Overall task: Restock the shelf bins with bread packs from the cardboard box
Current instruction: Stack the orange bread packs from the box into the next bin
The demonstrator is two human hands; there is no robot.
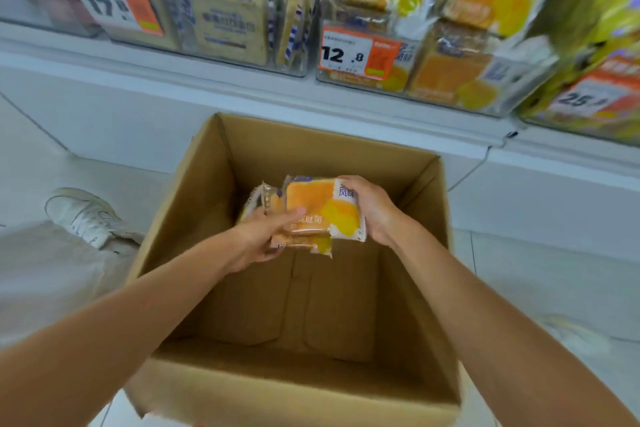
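step: lift stack from box | hands: left hand (263,236) and right hand (370,208) both grasp few glossy orange-and-yellow plastic bread packs (318,208), over far part of open brown cardboard box (311,149) | advice: film looks slippery, bread soft; squeeze lightly, keep stack level toward far-right clear plastic shelf bin (415,99)

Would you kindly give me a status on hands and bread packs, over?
Left hand and right hand both gripping bread packs. Packs within open cardboard box. Nothing in the way.
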